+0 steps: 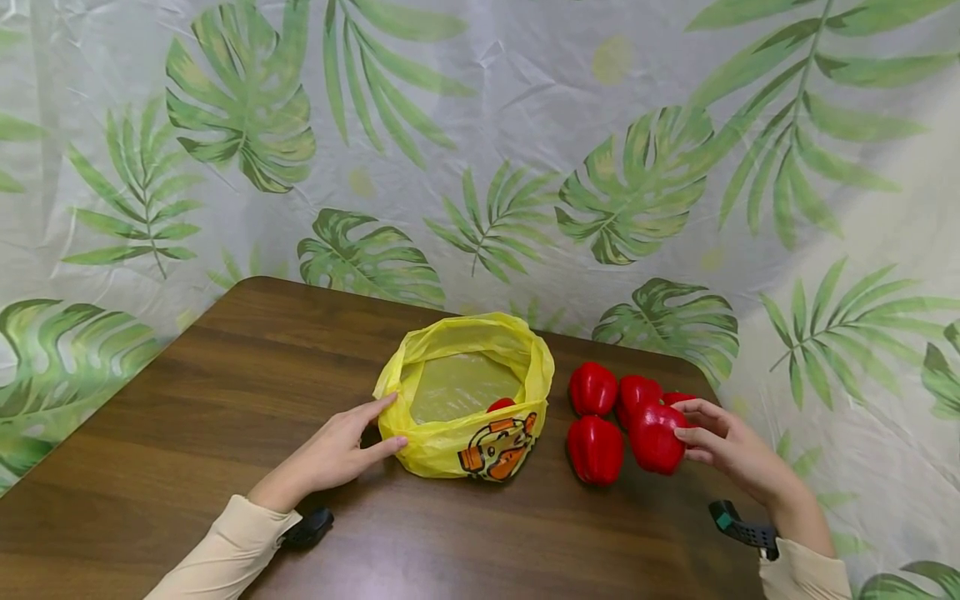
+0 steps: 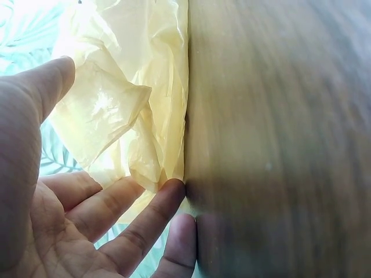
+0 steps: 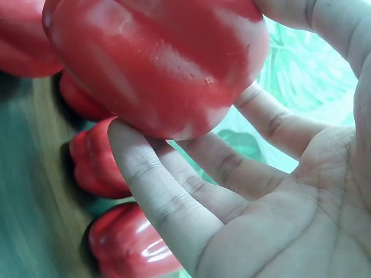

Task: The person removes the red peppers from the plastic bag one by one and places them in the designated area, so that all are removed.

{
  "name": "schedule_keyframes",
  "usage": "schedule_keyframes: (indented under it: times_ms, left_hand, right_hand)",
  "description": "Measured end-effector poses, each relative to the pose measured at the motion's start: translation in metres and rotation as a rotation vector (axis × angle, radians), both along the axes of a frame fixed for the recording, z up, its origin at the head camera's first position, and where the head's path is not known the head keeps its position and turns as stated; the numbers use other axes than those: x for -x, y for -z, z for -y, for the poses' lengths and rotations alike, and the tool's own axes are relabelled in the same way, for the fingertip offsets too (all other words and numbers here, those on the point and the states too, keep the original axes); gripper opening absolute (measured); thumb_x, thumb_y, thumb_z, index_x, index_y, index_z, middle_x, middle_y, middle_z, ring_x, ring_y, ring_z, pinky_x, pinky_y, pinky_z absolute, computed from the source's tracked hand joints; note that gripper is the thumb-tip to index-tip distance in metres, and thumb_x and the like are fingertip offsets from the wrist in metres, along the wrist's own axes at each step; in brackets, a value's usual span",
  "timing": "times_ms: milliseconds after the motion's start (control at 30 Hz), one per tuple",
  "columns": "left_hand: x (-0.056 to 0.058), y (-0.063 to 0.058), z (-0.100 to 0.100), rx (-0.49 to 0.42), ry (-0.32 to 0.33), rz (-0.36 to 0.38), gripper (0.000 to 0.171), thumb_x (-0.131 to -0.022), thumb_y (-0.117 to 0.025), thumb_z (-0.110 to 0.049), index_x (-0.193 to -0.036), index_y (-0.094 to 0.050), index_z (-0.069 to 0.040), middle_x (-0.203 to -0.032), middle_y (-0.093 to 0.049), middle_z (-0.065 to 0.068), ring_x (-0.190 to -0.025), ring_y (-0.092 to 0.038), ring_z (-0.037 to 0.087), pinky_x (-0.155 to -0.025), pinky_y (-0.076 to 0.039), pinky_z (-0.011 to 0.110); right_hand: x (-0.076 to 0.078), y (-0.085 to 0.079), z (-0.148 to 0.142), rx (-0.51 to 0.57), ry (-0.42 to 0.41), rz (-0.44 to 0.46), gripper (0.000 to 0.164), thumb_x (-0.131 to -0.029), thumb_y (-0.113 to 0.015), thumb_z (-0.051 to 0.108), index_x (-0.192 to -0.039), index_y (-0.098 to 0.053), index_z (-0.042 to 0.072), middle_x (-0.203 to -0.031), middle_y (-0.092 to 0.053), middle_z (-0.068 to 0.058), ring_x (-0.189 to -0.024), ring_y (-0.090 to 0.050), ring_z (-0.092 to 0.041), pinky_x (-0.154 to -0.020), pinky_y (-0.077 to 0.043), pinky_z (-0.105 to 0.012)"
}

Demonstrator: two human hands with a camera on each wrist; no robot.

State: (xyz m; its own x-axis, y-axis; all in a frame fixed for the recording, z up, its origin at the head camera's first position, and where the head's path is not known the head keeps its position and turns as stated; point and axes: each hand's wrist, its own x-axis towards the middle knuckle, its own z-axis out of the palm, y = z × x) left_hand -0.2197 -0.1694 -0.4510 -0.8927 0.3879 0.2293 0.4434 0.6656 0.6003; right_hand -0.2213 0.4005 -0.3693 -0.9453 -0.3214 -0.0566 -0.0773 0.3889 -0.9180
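A yellow plastic bag (image 1: 465, 450) with a cartoon print stands on the table, its mouth spread wide and its rim folded outward. Part of a red bell pepper (image 1: 501, 404) shows inside it. My left hand (image 1: 330, 450) rests against the bag's left side, fingers and thumb spread and fairly straight on the crinkled plastic (image 2: 122, 110). On the right, my right hand (image 1: 720, 442) holds a glossy red bell pepper (image 1: 657, 439) between thumb and fingers. The right wrist view shows this pepper (image 3: 162, 63) up close, raised above the others.
Several more red bell peppers (image 1: 594, 450) sit grouped right of the bag, one partly hidden behind my right hand. The brown wooden table (image 1: 247, 375) extends to the left and front. A leaf-patterned cloth (image 1: 480, 167) hangs behind it.
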Motion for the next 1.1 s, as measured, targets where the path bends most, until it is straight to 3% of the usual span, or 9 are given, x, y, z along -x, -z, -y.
schedule_keyframes:
  times_ms: [267,533,800,1100]
  left_hand:
    - [0.0,0.0,0.001,0.002,-0.006,0.0,0.078,-0.106,-0.065,-0.051,-0.164,-0.043,-0.003,-0.161,-0.054,0.019,-0.146,-0.055,0.041,-0.117,-0.046,0.06]
    - [0.002,0.006,0.001,-0.014,0.0,-0.026,0.08,-0.104,-0.066,-0.054,-0.163,-0.044,-0.003,-0.159,-0.056,0.021,-0.144,-0.057,0.043,-0.115,-0.048,0.059]
    - [-0.001,0.0,-0.001,-0.015,0.004,-0.002,0.08,-0.105,-0.064,-0.054,-0.163,-0.044,-0.003,-0.161,-0.054,0.021,-0.145,-0.054,0.045,-0.116,-0.045,0.062]
    - [-0.001,-0.002,-0.001,0.006,-0.007,0.008,0.079,-0.105,-0.066,-0.051,-0.164,-0.043,-0.003,-0.162,-0.053,0.019,-0.147,-0.054,0.041,-0.118,-0.045,0.059]
  right_hand:
    - [0.0,0.01,-0.009,0.005,0.022,0.067,0.023,-0.111,-0.054,0.011,-0.133,-0.057,0.017,-0.12,-0.069,0.011,-0.102,-0.073,-0.011,-0.089,-0.062,-0.027]
    - [0.002,0.026,-0.019,0.044,-0.056,0.131,0.026,-0.112,-0.049,0.009,-0.131,-0.059,0.025,-0.119,-0.07,0.013,-0.103,-0.073,-0.008,-0.089,-0.062,-0.027]
    - [0.001,0.037,-0.019,-0.021,-0.068,0.191,0.024,-0.112,-0.052,0.014,-0.133,-0.058,0.022,-0.116,-0.069,0.012,-0.105,-0.07,-0.009,-0.09,-0.061,-0.03]
    - [0.002,0.043,-0.018,0.002,-0.067,0.226,0.024,-0.112,-0.051,0.015,-0.135,-0.056,0.019,-0.12,-0.067,0.013,-0.108,-0.07,-0.007,-0.093,-0.061,-0.029]
